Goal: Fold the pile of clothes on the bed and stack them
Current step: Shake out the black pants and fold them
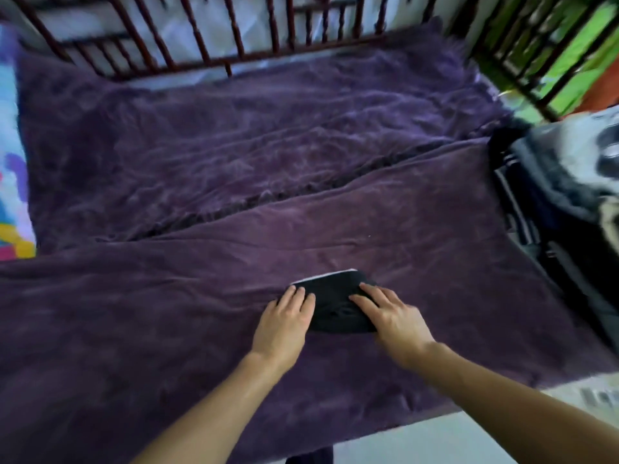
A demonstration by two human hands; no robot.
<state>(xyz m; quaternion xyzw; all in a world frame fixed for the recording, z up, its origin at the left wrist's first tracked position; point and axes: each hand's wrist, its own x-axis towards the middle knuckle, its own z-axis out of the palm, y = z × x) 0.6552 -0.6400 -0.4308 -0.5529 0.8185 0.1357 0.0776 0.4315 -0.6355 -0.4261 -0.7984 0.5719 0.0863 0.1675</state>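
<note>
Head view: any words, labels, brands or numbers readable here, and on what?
None can be read.
Grey cloth at right: dark marks, too blurred to read.
Pale thing at the lower right edge: dark marks, too blurred to read.
Folded black garment: no lettering visible.

Both arms reach fwd, bare forearms angling inward. L hand (284,318) lies palm-down, fingers straight & close together. R hand (392,314) is palm-down too, fingers straight, slightly spread, pointing fwd-left. Hands are near each other, not touching.
</note>
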